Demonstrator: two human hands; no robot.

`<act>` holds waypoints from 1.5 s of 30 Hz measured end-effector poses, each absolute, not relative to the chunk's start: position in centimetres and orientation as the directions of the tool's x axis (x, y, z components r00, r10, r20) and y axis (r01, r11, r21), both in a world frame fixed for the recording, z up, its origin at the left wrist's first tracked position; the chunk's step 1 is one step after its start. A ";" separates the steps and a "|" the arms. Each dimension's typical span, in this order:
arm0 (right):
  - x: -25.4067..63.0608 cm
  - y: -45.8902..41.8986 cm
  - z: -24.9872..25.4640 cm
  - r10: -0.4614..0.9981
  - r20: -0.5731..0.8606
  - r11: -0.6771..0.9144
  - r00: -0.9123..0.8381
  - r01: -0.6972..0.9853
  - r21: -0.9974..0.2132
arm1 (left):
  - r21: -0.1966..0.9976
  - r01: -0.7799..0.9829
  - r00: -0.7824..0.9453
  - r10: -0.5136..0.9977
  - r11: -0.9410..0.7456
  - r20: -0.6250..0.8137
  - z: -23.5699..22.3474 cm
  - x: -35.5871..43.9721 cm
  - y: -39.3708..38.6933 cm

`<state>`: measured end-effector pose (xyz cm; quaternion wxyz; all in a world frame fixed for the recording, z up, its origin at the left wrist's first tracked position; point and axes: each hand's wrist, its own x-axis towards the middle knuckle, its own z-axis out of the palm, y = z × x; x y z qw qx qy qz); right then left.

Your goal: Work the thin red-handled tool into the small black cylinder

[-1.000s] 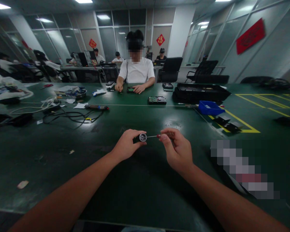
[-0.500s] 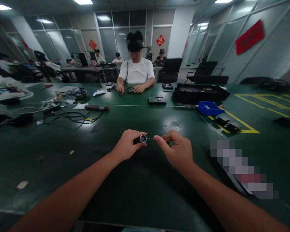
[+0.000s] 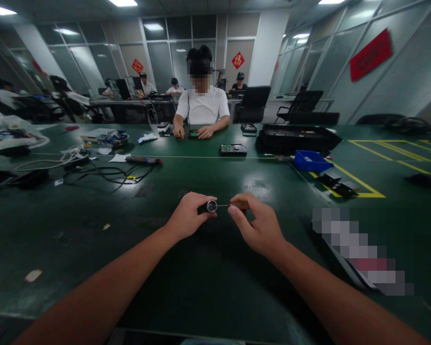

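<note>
Near the middle of the view, my left hand (image 3: 188, 215) is closed around a small dark cylindrical part (image 3: 211, 206) with a round, silvery end facing me. My right hand (image 3: 262, 223) pinches the brownish handle of a screwdriver (image 3: 239, 205). Its thin metal shaft points left and meets the right side of the cylindrical part. Whether the tip sits in a screw is too small to tell. Both hands are held above the green table (image 3: 201, 287), and my fingers partly cover the two things.
Across the table a person in a white shirt (image 3: 203, 108) handles a circuit board. A hard drive (image 3: 232, 149), a black tray (image 3: 298, 138) and a blue bin (image 3: 313, 161) lie ahead. Cables (image 3: 107, 175) and a pen-like tool (image 3: 143, 160) are left; a blurred flat item (image 3: 359, 254) lies right.
My right fingers have shifted around the screwdriver handle, with the thumb lower and the forefinger stretched along it. My left hand and the cylindrical part have hardly moved.
</note>
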<state>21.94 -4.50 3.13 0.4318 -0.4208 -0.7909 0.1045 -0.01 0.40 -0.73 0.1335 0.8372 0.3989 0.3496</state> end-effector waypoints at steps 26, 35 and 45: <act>21.5 -3.5 1.8 0.874 0.485 0.452 0.034 0.311 -0.836 | 0.491 0.599 0.419 0.770 -0.632 0.481 -0.5 0.0 0.2; 21.8 -4.1 2.9 0.788 0.616 0.465 -0.004 0.659 -0.591 | 0.477 0.607 0.423 0.767 -0.635 0.483 -0.5 0.0 0.3; 21.8 -4.4 3.0 0.781 0.605 0.557 -0.154 0.611 -0.563 | 0.484 0.590 0.436 0.759 -0.647 0.483 -0.6 -0.1 0.3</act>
